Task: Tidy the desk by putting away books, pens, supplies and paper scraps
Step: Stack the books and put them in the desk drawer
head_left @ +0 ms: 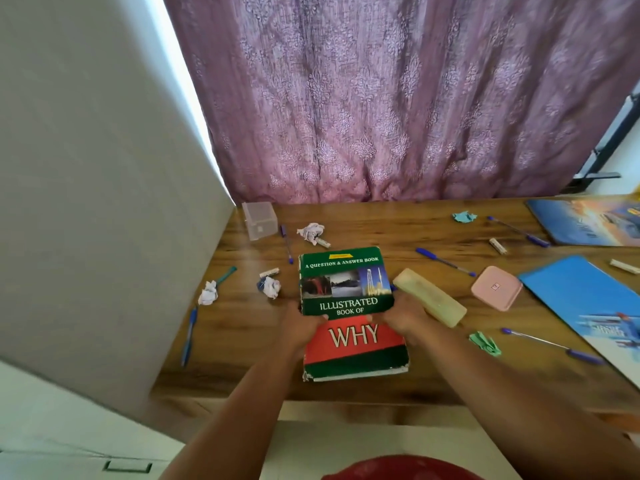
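Observation:
A thick green and red book titled "Illustrated Book of Why" lies on the wooden desk. My left hand grips its left edge and my right hand grips its right edge, thumbs on the cover. Crumpled paper scraps lie around: a white one behind the book, two more at the left, a teal one and a green one. Several blue pens are scattered, such as one at the left edge and one to the right.
A yellowish pencil case lies right beside my right hand. A pink square box, a blue folder and a picture book sit to the right. A clear plastic holder stands in the back left corner by the wall. A purple curtain hangs behind.

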